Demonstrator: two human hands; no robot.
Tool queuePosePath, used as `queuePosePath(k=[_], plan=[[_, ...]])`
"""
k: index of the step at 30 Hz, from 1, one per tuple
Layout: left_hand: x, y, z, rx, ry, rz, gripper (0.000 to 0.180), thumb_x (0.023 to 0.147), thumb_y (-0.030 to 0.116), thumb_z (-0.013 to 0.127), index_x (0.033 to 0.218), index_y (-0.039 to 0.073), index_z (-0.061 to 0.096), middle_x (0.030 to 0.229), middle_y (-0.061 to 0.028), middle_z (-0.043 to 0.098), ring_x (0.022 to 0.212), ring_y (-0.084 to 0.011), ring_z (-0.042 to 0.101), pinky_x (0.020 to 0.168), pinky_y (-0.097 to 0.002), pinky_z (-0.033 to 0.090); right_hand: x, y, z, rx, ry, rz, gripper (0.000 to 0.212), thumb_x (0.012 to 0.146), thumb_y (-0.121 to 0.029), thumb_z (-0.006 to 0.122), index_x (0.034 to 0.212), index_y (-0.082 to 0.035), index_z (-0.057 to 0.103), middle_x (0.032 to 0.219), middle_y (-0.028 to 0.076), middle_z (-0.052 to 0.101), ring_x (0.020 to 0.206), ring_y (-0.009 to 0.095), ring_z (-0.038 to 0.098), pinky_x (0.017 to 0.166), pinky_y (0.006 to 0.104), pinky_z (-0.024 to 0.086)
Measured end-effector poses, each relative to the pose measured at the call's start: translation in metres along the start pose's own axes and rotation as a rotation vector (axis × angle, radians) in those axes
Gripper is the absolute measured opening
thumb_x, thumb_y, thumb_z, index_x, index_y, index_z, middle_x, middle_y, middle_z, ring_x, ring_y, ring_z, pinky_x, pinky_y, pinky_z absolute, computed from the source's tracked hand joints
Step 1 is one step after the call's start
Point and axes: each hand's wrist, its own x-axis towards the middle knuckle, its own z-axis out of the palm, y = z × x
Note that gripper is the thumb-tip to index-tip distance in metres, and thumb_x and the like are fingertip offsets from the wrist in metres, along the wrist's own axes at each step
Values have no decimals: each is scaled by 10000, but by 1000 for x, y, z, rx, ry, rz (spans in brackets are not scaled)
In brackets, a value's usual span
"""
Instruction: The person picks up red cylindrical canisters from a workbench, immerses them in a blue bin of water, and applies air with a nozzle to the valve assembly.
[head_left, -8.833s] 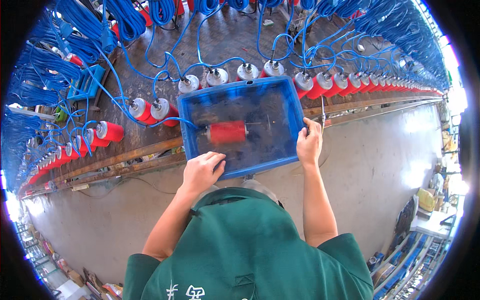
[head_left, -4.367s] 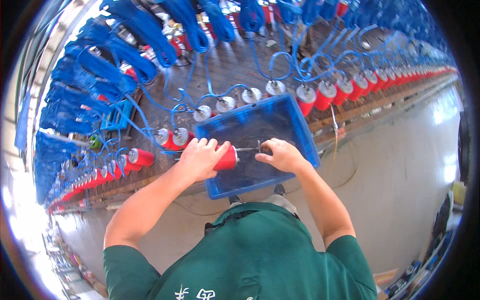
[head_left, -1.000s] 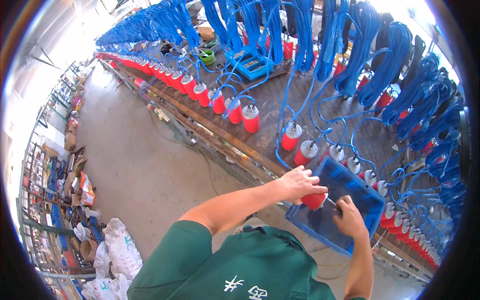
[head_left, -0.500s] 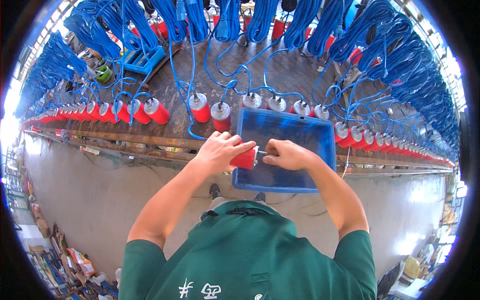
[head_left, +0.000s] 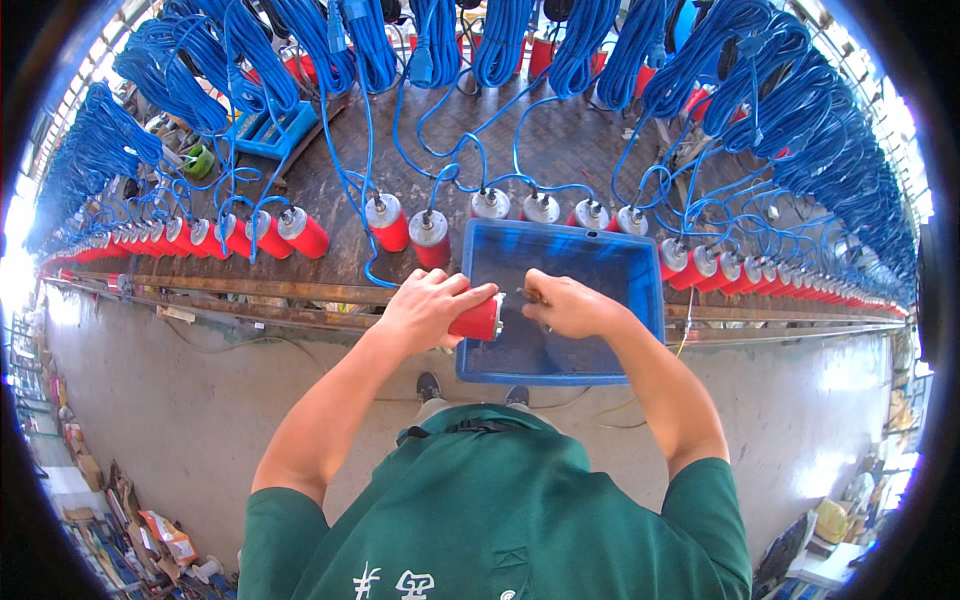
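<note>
My left hand [head_left: 422, 308] grips a red cylinder [head_left: 478, 320] lying on its side, its pale metal end turned to the right. That end hangs over the left part of a blue plastic bin [head_left: 545, 381]. A blue cable [head_left: 372, 262] runs down from the bench toward the hand. Over the bin, my right hand [head_left: 568, 306] is closed, thumb and fingers pinched on a thin metal piece [head_left: 524, 293] mostly hidden by the fingers. A small gap separates it from the cylinder's end.
Red cylinders [head_left: 304, 232] with metal tops and blue cables stand in a long row along the bench [head_left: 330, 180]. Bundles of blue cable [head_left: 500, 45] hang behind them. A blue tray [head_left: 270, 130] sits at the back left. The bench edge [head_left: 260, 290] runs before me.
My right hand has drawn slightly away from the cylinder's end, where the thin metal piece reached across before. The left hand keeps its grip. The whole view has shifted a little.
</note>
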Motion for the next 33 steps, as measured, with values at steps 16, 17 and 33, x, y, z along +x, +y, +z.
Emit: queuePosePath(k=[16,17,33], plan=[[-70,-5,42,-231,675,-582,977,636,461,983,1438,71,583,1316,-150,632,1293,-386,576,1093,-513,461,15,8,84,748,172,23,674,900,-161,888,1464,17,564,1250,85,711,1143,155,674,1007,327,551],[-80,-4,43,-421,511,-829,909,712,477,979,1386,9,589,1359,-167,642,1264,-356,620,1069,-478,498,15,9,85,745,169,26,674,900,-161,888,1464,17,564,1250,85,711,1143,155,674,1007,327,551],[-82,-56,34,-1693,744,-888,528,901,204,890,1293,61,566,1149,-89,707,978,-194,747,725,-384,704,-17,-33,63,287,406,142,692,936,-315,850,1505,-31,577,1248,167,780,988,179,720,885,337,574]])
